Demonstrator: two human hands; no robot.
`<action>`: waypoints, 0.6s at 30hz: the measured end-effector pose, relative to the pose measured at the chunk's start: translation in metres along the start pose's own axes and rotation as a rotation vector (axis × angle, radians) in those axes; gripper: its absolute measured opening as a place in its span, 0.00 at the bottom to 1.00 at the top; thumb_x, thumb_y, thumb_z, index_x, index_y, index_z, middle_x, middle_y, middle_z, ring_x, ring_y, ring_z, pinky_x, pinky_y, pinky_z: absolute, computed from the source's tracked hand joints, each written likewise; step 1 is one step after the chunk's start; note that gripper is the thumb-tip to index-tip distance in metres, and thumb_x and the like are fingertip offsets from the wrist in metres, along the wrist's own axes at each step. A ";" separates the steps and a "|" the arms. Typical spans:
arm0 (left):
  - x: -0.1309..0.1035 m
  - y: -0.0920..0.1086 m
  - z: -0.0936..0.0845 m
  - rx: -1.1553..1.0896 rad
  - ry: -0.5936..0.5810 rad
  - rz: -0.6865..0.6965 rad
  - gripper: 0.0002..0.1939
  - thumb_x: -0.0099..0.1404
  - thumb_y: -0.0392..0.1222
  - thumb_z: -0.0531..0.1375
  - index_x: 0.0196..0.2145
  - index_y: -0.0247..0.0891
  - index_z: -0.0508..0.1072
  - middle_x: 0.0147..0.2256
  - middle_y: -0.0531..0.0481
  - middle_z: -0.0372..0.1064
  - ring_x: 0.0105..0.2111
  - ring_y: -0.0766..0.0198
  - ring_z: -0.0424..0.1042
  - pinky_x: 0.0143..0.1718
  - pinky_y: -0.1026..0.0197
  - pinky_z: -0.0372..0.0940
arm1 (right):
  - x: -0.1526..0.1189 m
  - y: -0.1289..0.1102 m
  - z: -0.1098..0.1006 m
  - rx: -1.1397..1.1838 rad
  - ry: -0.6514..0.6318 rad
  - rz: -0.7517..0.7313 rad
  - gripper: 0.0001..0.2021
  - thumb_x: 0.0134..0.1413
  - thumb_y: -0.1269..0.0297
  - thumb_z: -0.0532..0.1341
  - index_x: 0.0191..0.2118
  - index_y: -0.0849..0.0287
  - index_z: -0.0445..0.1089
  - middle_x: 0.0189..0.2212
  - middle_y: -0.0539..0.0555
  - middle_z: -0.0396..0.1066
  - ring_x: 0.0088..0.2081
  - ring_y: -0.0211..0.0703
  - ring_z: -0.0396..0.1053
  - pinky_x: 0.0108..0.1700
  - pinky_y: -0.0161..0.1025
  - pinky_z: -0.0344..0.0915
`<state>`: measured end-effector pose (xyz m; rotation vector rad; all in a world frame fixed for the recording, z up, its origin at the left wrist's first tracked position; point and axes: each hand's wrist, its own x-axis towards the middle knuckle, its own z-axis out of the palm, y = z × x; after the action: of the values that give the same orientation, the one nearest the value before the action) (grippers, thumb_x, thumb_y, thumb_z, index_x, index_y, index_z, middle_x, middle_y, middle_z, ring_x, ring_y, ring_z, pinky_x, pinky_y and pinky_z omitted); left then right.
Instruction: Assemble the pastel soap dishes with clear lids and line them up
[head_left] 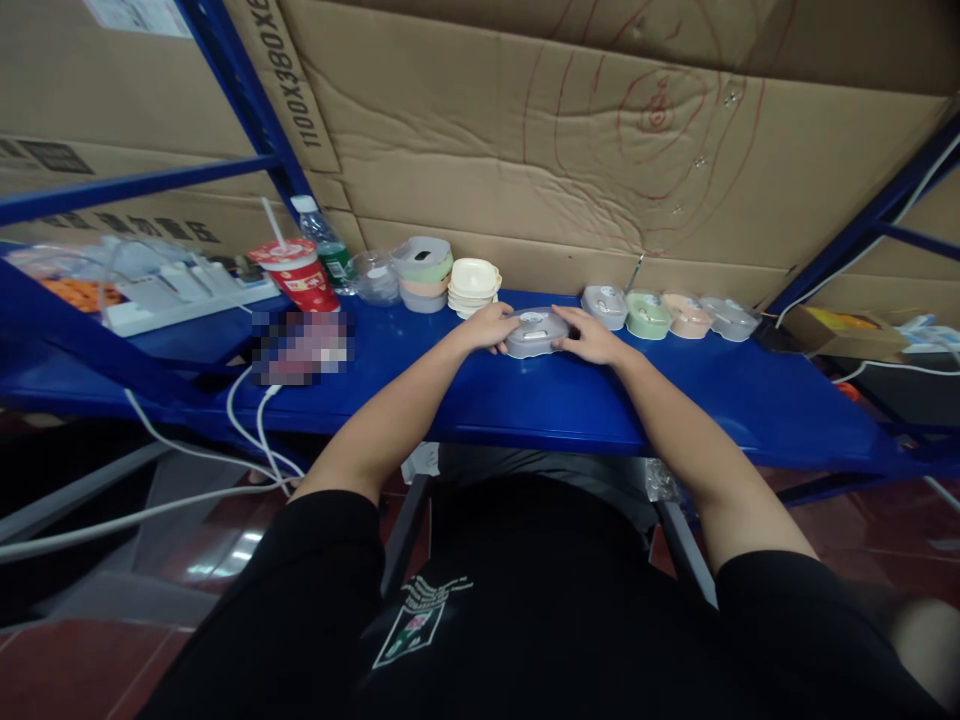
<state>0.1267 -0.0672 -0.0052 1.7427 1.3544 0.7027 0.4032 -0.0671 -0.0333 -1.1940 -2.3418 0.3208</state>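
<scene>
Both ends held, left hand (491, 328) on the left and right hand (592, 337) on the right, open only as wide as the gray box (534, 340) between. Found near the middle of the frame, seemingly resting on the table. Hold both ends with the same soft push, level and straight, so as not to tip or squash the plastic. Press near the edges, not hard in the middle. Across the top of the frame, a big brown cardboard wall (420, 110); lower down, the wide blue table (720, 400). At the far left, a white plug strip (191, 308), then a blurry patch (300, 350), too fuzzy to name. Left of the middle, a red cup (304, 285) with a straw, a green-labeled bottle (334, 260), a stack of colored tubs (421, 275), cream dishes (474, 280) and clear tubs (377, 280). Right of the middle, in a row, a small gray box (604, 308), a green box (649, 317), a peach box (690, 317) and a clear box (731, 320). Mind the cream dishes close to the left hand and the small gray box close to the right. Thinnest of all, white cords (45, 545) at lower left, away from both hands.
</scene>
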 end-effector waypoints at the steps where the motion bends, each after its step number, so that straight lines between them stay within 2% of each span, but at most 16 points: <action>1: 0.000 0.000 0.000 0.010 -0.005 0.000 0.32 0.71 0.44 0.66 0.68 0.30 0.69 0.41 0.36 0.81 0.23 0.57 0.79 0.22 0.60 0.65 | 0.001 0.001 0.001 -0.006 -0.002 0.006 0.42 0.61 0.52 0.67 0.78 0.56 0.60 0.76 0.64 0.62 0.75 0.68 0.61 0.75 0.70 0.58; 3: -0.001 0.000 -0.001 0.019 0.003 0.011 0.34 0.71 0.46 0.68 0.69 0.30 0.68 0.42 0.36 0.81 0.23 0.58 0.78 0.22 0.60 0.65 | 0.001 0.003 0.003 -0.039 0.012 0.025 0.41 0.63 0.54 0.63 0.79 0.57 0.58 0.76 0.64 0.61 0.75 0.67 0.60 0.75 0.70 0.58; 6: -0.003 0.001 -0.001 0.034 0.024 0.037 0.36 0.69 0.53 0.71 0.67 0.33 0.70 0.47 0.36 0.80 0.23 0.61 0.78 0.21 0.62 0.64 | 0.000 -0.001 0.002 -0.158 0.115 0.066 0.38 0.66 0.55 0.58 0.78 0.65 0.59 0.75 0.68 0.61 0.76 0.68 0.58 0.76 0.69 0.56; 9: -0.004 0.001 0.000 0.062 0.004 0.064 0.32 0.71 0.63 0.68 0.58 0.33 0.76 0.39 0.39 0.80 0.23 0.59 0.79 0.21 0.61 0.64 | -0.003 -0.015 -0.001 -0.256 0.216 0.039 0.33 0.70 0.57 0.55 0.74 0.69 0.64 0.73 0.70 0.64 0.73 0.67 0.63 0.75 0.65 0.58; 11: -0.003 0.000 0.000 0.079 -0.011 0.094 0.30 0.73 0.66 0.64 0.52 0.34 0.79 0.33 0.42 0.78 0.23 0.57 0.78 0.22 0.61 0.63 | -0.004 -0.027 -0.002 -0.269 0.187 -0.057 0.30 0.73 0.54 0.53 0.72 0.63 0.68 0.70 0.67 0.69 0.70 0.64 0.66 0.74 0.63 0.60; 14: 0.000 -0.003 0.000 0.112 -0.005 0.158 0.27 0.76 0.65 0.59 0.46 0.36 0.80 0.32 0.44 0.77 0.21 0.60 0.76 0.23 0.60 0.63 | -0.003 -0.042 0.001 -0.285 0.067 -0.202 0.30 0.71 0.45 0.58 0.70 0.55 0.71 0.69 0.62 0.71 0.69 0.65 0.66 0.72 0.64 0.61; 16: 0.002 -0.005 -0.003 0.168 0.044 0.198 0.25 0.78 0.62 0.58 0.45 0.36 0.80 0.34 0.43 0.79 0.23 0.60 0.76 0.28 0.59 0.67 | -0.001 -0.043 0.002 -0.311 0.033 -0.225 0.30 0.69 0.47 0.60 0.70 0.55 0.72 0.69 0.63 0.71 0.69 0.66 0.66 0.72 0.64 0.60; 18: 0.003 -0.007 -0.007 0.246 0.168 0.242 0.22 0.78 0.58 0.59 0.48 0.36 0.80 0.40 0.40 0.81 0.34 0.56 0.81 0.40 0.57 0.72 | 0.000 -0.039 0.002 -0.342 0.067 -0.164 0.28 0.70 0.54 0.59 0.69 0.57 0.72 0.69 0.64 0.71 0.69 0.67 0.65 0.72 0.67 0.57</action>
<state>0.1181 -0.0614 -0.0077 2.1085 1.4030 0.8612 0.3753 -0.0897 -0.0185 -1.1287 -2.4811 -0.1811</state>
